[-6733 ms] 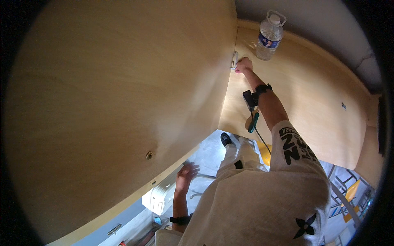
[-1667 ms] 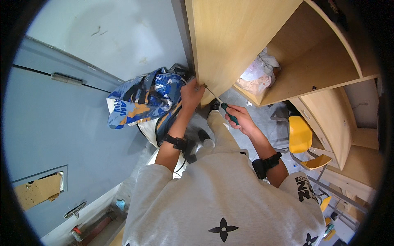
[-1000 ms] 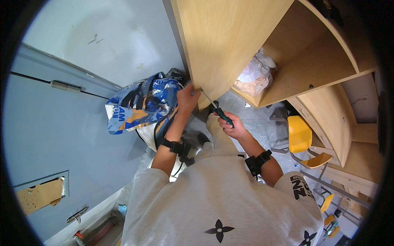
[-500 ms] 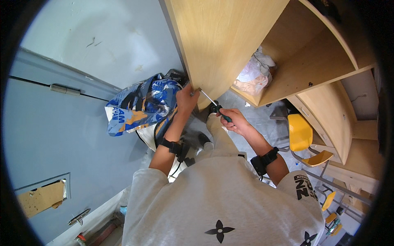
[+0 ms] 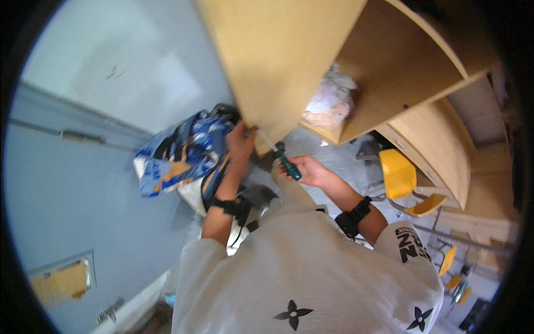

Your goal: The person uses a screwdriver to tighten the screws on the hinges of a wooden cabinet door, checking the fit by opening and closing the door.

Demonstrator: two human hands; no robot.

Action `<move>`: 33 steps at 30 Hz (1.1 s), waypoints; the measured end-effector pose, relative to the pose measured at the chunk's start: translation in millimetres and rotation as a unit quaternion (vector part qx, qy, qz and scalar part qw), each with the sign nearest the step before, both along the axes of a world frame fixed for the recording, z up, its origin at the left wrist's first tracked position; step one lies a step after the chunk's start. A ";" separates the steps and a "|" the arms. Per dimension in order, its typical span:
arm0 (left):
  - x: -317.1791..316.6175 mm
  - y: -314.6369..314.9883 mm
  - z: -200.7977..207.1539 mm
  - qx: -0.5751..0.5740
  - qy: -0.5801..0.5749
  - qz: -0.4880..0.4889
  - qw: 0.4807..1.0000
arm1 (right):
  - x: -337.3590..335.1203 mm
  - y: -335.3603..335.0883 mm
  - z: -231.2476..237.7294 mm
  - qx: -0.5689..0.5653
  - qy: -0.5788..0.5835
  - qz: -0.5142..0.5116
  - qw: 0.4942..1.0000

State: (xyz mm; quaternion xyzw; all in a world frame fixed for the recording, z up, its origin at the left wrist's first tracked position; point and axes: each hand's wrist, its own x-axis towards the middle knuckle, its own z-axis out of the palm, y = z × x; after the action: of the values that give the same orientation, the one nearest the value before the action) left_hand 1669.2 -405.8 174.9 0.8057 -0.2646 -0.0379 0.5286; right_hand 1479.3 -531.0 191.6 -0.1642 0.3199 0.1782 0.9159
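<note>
My right hand (image 5: 310,170) is closed round a screwdriver with a dark green handle (image 5: 290,168). Its pale shaft slants up and left to the lower end of a light wooden door panel (image 5: 278,61). Beside the shaft's tip is my left hand (image 5: 240,142), fingers bent together at the panel's lower left edge. What those fingers pinch, if anything, is hidden and blurred. Just left of that hand lies a blue, white and orange patterned bag (image 5: 186,150).
An open wooden cabinet (image 5: 389,72) stands at the right, with a plastic bag of stuff (image 5: 332,100) in its lower compartment. Yellow chairs (image 5: 398,172) are at the right by a wooden desk (image 5: 439,145). A blue-grey door (image 5: 111,206) takes up the left side.
The whole view has shifted and blurred a little. My right hand's hold on the screwdriver differs, with more of the green handle showing now. My left hand stays by the tip.
</note>
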 end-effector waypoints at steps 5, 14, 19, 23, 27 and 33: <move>6.1 15.2 -24.7 -0.127 0.109 -0.047 0.985 | 10.8 1.0 37.9 -0.598 -0.029 0.118 0.792; -27.3 0.7 -25.3 -0.245 0.534 -0.034 0.809 | -6.7 2.2 34.9 -0.838 -0.028 0.043 0.544; -32.9 -16.4 -9.8 -0.336 0.602 -0.094 0.718 | 3.2 17.5 29.3 -0.827 -0.071 0.016 0.557; -7.0 -18.4 -27.1 -0.362 0.661 -0.033 0.656 | 6.5 18.1 22.3 -0.734 -0.123 -0.026 0.668; 8.3 -21.4 -62.6 -0.464 0.690 -0.204 0.518 | 2.2 -1.4 -5.2 -0.030 -0.040 0.046 0.998; 1.5 -21.6 -52.2 -0.451 0.713 -0.146 0.516 | -14.2 3.0 -15.8 -0.160 -0.108 0.009 0.981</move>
State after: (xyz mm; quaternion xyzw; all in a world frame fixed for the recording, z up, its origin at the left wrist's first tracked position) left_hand 1670.8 -427.4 122.7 0.1118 0.1058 -0.5516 0.8198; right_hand 1465.2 -528.0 175.8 -0.3302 0.2416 0.1140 0.9053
